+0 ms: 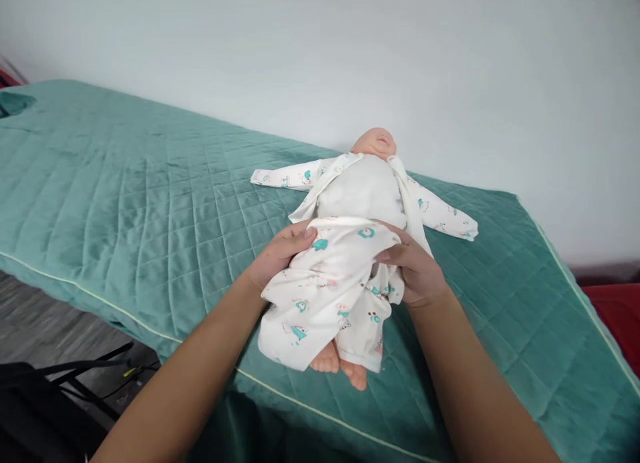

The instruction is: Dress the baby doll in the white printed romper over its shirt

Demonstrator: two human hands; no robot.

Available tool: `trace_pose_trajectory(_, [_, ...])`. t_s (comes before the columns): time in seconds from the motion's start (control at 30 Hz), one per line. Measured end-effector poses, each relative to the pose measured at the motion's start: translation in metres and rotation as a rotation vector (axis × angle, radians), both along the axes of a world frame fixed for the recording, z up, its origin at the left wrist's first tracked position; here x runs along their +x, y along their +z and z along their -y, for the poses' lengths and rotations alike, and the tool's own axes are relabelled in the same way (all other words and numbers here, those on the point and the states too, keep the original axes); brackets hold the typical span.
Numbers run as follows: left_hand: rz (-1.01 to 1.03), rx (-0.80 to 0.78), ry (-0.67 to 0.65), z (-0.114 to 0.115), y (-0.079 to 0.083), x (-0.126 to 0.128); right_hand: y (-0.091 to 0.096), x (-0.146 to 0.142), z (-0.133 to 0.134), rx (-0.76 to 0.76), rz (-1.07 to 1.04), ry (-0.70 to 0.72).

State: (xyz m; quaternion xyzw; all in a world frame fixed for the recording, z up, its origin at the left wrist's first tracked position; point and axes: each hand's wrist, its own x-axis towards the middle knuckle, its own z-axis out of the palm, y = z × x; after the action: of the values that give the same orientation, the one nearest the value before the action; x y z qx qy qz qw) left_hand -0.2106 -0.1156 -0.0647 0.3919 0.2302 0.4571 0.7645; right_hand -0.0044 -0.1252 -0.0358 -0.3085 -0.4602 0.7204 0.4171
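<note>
A baby doll (pixel 374 143) lies on its back, head toward the wall and feet toward me. Its white printed shirt (pixel 445 213) hangs open at the front, sleeves spread to both sides, baring a white cloth torso (pixel 363 188). White printed pants (pixel 325 283) cover its hips and legs, with the bare toes sticking out below the cuffs. My left hand (pixel 280 253) grips the waist of the pants at the left, thumb on top. At the right side my right hand (pixel 417 269) pinches the waistband cloth, its fingers partly hidden behind the fabric.
Under the doll is a bed with a green quilted cover (pixel 175 203), its edge piped in pale yellow. A white wall (pixel 300 56) rises behind it. Something red (pixel 613 316) stands past the right edge. A dark object (pixel 40 409) and cables are at the lower left.
</note>
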Motion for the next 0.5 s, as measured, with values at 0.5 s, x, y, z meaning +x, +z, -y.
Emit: trace_pose_trajectory(0.5, [-0.002, -0.095, 0.038, 0.006, 0.001, 0.004, 0.017, -0.011, 0.005, 0.115, 0.402, 0.226])
